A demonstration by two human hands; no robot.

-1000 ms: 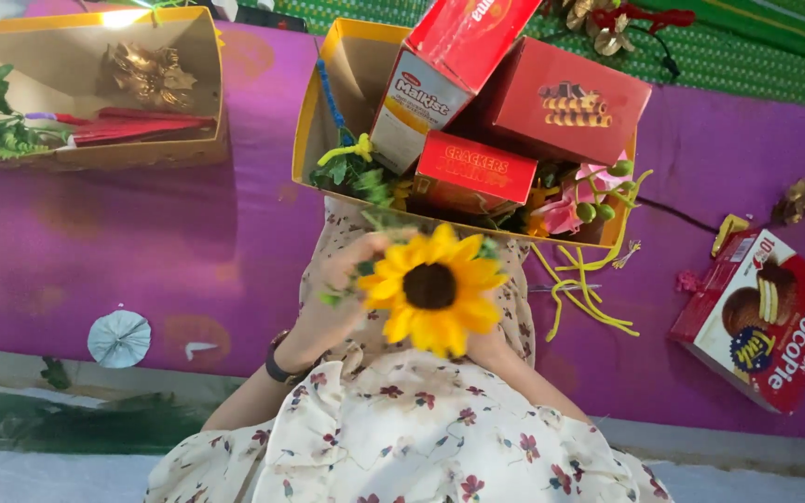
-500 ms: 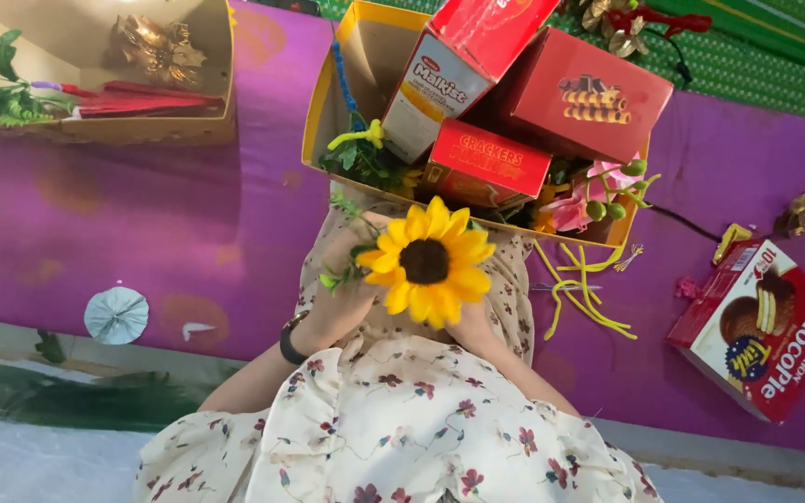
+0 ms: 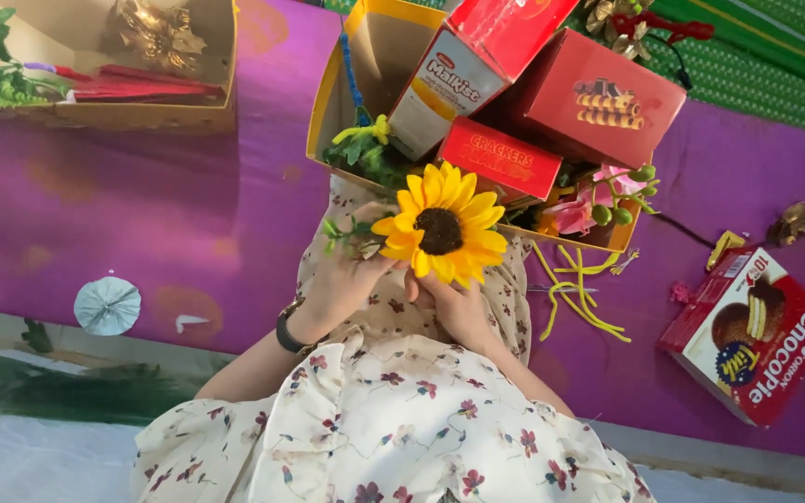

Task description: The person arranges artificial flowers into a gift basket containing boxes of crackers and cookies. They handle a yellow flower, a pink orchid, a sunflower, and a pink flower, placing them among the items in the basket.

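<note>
Sunflower faces straight up at the camera, its stem running away underneath toward the left, leaves poking out there. Left hand pinches the stem; right hand cups beneath the bloom, just below the yellow basket of red boxes.

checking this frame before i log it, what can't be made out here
Head view only:
- Fingertips of both hands, left and right: hidden behind the sunflower.
- Sunflower stem: covered by the hands.
- Tray inside: buried under red boxes.
- Second tray: cut off by the top-left edge.
</note>
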